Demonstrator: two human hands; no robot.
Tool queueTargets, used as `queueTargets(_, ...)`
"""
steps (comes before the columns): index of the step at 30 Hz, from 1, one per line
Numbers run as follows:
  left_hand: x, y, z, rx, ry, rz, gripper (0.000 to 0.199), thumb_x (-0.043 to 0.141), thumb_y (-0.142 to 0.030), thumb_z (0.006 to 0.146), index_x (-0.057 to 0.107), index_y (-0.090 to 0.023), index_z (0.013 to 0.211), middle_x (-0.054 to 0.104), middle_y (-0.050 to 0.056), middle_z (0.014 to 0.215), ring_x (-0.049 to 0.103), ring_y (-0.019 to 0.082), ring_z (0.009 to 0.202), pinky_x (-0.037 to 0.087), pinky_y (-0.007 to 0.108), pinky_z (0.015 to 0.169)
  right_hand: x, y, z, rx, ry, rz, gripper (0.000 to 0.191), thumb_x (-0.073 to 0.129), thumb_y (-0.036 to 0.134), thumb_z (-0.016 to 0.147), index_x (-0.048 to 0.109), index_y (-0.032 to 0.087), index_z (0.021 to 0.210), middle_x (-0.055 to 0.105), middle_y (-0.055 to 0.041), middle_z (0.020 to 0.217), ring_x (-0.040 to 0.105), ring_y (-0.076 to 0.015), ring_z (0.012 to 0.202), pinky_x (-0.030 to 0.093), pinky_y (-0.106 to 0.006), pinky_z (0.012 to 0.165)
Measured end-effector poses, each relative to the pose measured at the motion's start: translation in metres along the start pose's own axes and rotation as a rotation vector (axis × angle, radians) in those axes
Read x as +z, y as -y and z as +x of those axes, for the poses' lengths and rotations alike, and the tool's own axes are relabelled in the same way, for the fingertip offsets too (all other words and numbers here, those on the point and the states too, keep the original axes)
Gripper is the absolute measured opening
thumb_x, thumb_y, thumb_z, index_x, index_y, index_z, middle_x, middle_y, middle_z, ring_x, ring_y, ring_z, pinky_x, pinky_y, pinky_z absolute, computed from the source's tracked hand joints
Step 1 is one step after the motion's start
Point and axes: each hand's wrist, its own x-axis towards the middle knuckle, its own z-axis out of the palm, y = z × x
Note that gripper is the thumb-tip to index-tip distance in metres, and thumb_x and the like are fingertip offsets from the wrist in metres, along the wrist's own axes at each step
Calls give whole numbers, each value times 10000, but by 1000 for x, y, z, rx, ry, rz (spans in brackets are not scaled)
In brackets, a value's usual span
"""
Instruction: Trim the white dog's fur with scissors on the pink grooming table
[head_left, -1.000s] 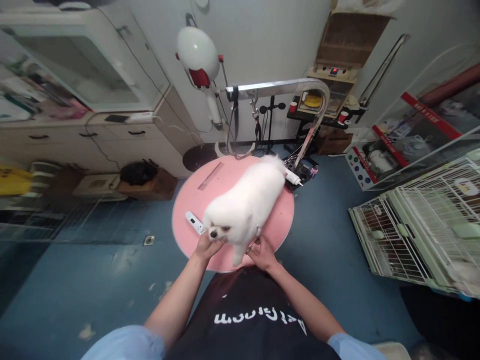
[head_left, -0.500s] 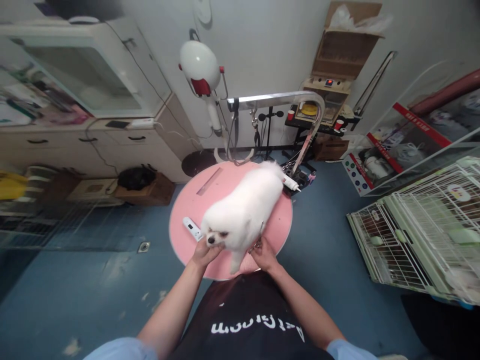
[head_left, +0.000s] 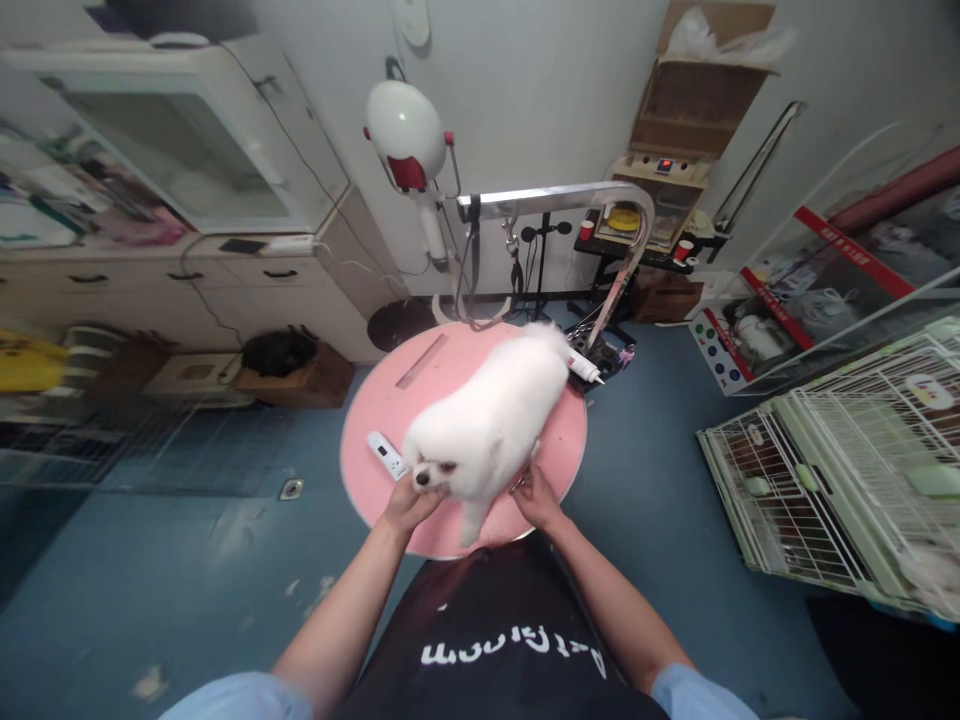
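Head view, read from left to right. A white drawer unit with dark handles (head_left: 240,285) stands against the wall, well apart from a round pink counter with a pale rim (head_left: 375,400). On the counter's left part lies a slim white clipper-like device with a dark display (head_left: 385,452), its near end just beside the dog's muzzle. The person's left hand (head_left: 406,503) holds the underside of the chin, its grip partly hidden by the head. A fluffy white dog (head_left: 499,400) occupies the middle of the counter, head at the near left, tail at the far right, one foreleg planted near the front edge. The right hand (head_left: 535,499) has its grip closed on small silver metal scissors (head_left: 519,484), beside the dog's flank; blade contact with the coat cannot be determined. Beyond the rump lies a white nozzle-tipped tube (head_left: 583,368). Far right: a pale-green and white wire cage (head_left: 817,490).
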Motion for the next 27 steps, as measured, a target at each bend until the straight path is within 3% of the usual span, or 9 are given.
queueTargets(6,8,-2,-3,2,-22,-1,174,632,-78,796,698,-182,918,742,43,892,693,178,774,564,240,642,-3,-13,13,41,-10,-45,229,540,269,797,481,227,1014,605,-28,891,598,-195,802,496,-368,736)
queueTargets(10,9,-4,-3,7,2,-5,186,662,-64,784,694,-172,931,746,46,898,700,178,774,567,231,621,-7,-18,21,-31,-23,-29,295,616,309,745,480,220,991,598,-39,931,583,-206,859,494,-379,760)
queueTargets(14,7,-5,-4,-2,28,-5,185,665,-62,792,693,-179,933,748,49,919,706,185,804,568,229,627,-9,-21,27,-21,-5,-13,207,507,259,791,473,212,990,595,-38,896,577,-193,807,496,-377,733)
queueTargets(17,8,-5,-5,2,30,-12,192,680,-67,784,696,-183,936,749,49,924,707,193,817,575,243,641,-9,-23,30,-42,13,-25,257,564,310,774,462,211,987,591,-44,922,580,-203,830,500,-387,740)
queueTargets(22,15,-5,-8,12,-13,-17,195,693,-47,754,702,-179,897,747,42,888,699,175,759,573,223,602,-13,-19,35,-77,29,-3,173,497,267,821,437,222,976,586,-41,909,584,-192,811,495,-375,728)
queueTargets(27,20,-7,-9,38,-48,-18,165,622,-66,811,701,-181,899,738,53,878,697,168,741,570,213,588,-18,-18,39,-61,51,-25,227,544,297,810,445,216,997,611,-60,944,604,-204,829,497,-368,729)
